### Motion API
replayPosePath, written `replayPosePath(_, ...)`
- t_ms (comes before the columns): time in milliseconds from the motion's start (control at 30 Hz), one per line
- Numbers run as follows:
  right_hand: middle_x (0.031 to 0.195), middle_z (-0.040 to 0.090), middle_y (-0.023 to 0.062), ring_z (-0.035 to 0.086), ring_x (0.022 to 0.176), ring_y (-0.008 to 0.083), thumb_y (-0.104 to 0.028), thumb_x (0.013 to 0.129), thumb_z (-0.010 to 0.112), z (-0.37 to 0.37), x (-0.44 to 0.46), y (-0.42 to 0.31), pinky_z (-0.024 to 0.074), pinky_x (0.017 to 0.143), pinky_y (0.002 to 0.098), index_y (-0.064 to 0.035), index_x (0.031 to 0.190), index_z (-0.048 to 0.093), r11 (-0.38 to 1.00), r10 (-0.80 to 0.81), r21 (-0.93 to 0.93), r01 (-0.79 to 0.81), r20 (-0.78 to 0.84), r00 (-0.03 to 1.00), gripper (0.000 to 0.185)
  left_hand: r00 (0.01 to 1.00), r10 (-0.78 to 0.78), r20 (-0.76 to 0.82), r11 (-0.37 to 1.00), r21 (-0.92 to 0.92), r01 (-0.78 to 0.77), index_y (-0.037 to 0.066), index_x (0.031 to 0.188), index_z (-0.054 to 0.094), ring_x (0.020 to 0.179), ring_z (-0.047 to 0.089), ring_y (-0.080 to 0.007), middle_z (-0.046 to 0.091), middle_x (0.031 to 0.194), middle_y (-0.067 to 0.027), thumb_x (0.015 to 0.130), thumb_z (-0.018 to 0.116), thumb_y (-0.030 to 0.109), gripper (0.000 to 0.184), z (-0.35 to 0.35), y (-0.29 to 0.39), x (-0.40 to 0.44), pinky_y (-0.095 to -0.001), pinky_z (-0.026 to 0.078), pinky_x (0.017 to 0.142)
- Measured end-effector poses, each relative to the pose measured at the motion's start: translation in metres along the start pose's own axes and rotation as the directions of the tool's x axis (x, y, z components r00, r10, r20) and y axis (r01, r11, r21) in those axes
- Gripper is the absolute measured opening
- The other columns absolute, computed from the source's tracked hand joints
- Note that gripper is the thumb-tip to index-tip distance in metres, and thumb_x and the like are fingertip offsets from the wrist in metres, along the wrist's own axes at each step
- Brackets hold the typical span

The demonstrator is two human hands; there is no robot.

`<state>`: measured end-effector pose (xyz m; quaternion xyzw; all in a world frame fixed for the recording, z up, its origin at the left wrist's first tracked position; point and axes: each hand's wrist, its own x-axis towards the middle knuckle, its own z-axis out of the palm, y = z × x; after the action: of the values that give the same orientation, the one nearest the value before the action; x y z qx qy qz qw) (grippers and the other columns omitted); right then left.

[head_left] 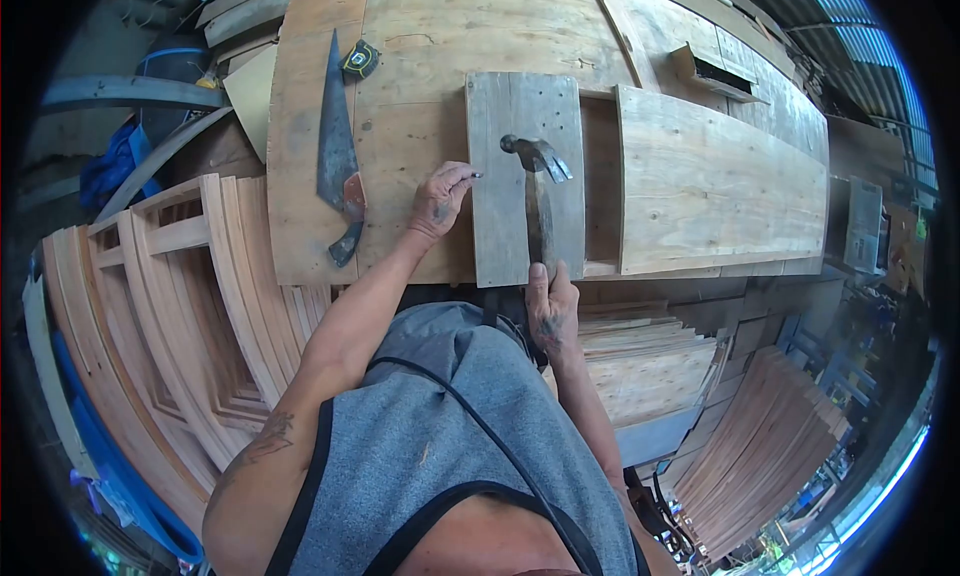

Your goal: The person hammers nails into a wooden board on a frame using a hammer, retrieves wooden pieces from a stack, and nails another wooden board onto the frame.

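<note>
My right hand [552,301] is wrapped round the wooden handle of a claw hammer [541,206], whose metal head lies over a grey board [500,216]. Dark small marks dot the upper part of that board. At the board's left edge my left hand [442,198] is closed in a pinch, with a small dark item at its fingertips, too small to name. A pale plywood panel [720,181] lies to the right of the grey board, with a recessed gap between them.
On the plywood table [410,126] at the left lie a handsaw [336,136] and a tape measure [361,60]. A small open wooden box [715,76] sits at the back right. Wooden frames [180,276] stand at the left; stacked boards [640,366] lie below the table at the right.
</note>
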<state>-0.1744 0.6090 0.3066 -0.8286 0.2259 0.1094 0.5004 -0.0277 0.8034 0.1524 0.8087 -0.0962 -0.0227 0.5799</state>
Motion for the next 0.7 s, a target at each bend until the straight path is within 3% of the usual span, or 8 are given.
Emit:
replayPosePath(133,0.059,0.056,0.0229,0.062,0.054,0.038,-0.047,0.108,0.059,0.008,-0.002,-0.012,0.0464,0.054,0.0444,0.0019,0.095,0.05,0.993,-0.118,-0.018,0.118,-0.012,0.993,0.051,0.998,0.061,-0.011,0.994,0.088,-0.06,0.007,0.106,0.075,0.099,0.072,-0.03,0.074,0.109,-0.0089,0.094,0.071,0.006,0.014,0.0,0.0,0.001,-0.0379,0.057,0.086)
replayPosePath(233,0.061,0.058,0.0232,0.064,0.055,0.0383,-0.044,0.108,0.061,0.017,0.008,0.028,0.0485,0.055,0.0448,0.0011,0.097,0.051,0.907,0.032,-0.421,0.005,0.081,0.996,0.047,0.997,0.069,-0.033,0.992,0.111,-0.065,0.007,0.104,0.076,0.098,0.072,-0.0306,0.074,0.107,-0.0079,0.093,0.07,0.006,0.012,0.0,0.005,0.0,-0.0393,0.057,0.086)
replayPosePath(333,0.064,0.061,0.0235,0.067,0.058,0.0387,-0.039,0.107,0.064,0.01,0.01,0.014,0.0512,0.057,0.0445,0.0013,0.103,0.054,0.945,0.036,-0.326,-0.027,0.022,0.999,0.042,0.998,0.058,0.036,0.991,0.121,-0.062,0.008,0.112,0.074,0.107,0.07,-0.0323,0.073,0.115,-0.0097,0.092,0.074,0.012,0.021,-0.004,-0.005,0.004,-0.041,0.056,0.093)
replayPosePath(467,0.068,0.065,0.0232,0.068,0.06,0.0383,-0.038,0.107,0.064,-0.009,0.0,-0.032,0.052,0.058,0.0443,0.0023,0.107,0.056,0.983,-0.184,-0.021,0.183,-0.079,0.98,0.041,0.997,-0.012,-0.079,0.989,0.143,0.023,0.005,0.147,0.054,0.139,0.052,-0.0393,0.055,0.15,-0.02,0.082,0.087,0.034,0.078,-0.005,0.019,-0.008,-0.0464,0.044,0.115)
replayPosePath(533,0.07,0.066,0.0229,0.069,0.061,0.0378,-0.037,0.107,0.064,-0.008,-0.006,-0.039,0.0521,0.058,0.0443,0.0026,0.109,0.057,0.923,-0.358,0.095,0.373,-0.147,0.922,0.041,0.979,-0.205,0.001,0.953,0.229,0.199,0.001,0.158,0.033,0.152,0.032,-0.0425,0.035,0.163,-0.0244,0.073,0.091,0.048,0.113,0.005,0.013,-0.03,-0.0483,0.031,0.125)
replayPosePath(567,0.07,0.066,0.0254,0.07,0.064,0.0418,-0.039,0.106,0.066,0.001,-0.007,-0.036,0.0517,0.059,0.0474,0.0022,0.105,0.056,0.931,-0.314,0.138,0.339,-0.173,0.933,0.042,0.953,-0.302,0.03,0.919,0.275,0.283,-0.001,0.164,0.023,0.158,0.023,-0.044,0.025,0.17,-0.0266,0.068,0.093,0.055,0.131,0.01,0.005,-0.038,-0.0492,0.024,0.129)
replayPosePath(667,0.071,0.065,0.0286,0.069,0.069,0.0476,-0.041,0.104,0.068,0.019,0.008,0.014,0.0513,0.061,0.0513,0.0015,0.1,0.055,0.95,0.081,-0.309,-0.054,0.074,0.994,0.045,0.913,-0.4,0.079,0.908,0.171,0.383,-0.002,0.167,0.013,0.162,0.009,-0.0433,0.014,0.174,-0.0273,0.064,0.091,0.065,0.146,0.017,-0.014,-0.044,-0.0569,0.011,0.131)
replayPosePath(700,0.07,0.064,0.031,0.068,0.073,0.0523,-0.043,0.104,0.068,0.027,0.015,0.021,0.0502,0.063,0.0541,0.0012,0.097,0.053,0.957,0.077,-0.281,-0.066,0.029,0.997,0.048,0.885,-0.45,0.124,0.879,0.237,0.414,-0.002,0.167,0.013,0.163,0.009,-0.043,0.015,0.174,-0.0268,0.064,0.09,0.066,0.146,0.013,-0.005,-0.046,-0.0597,0.009,0.13)
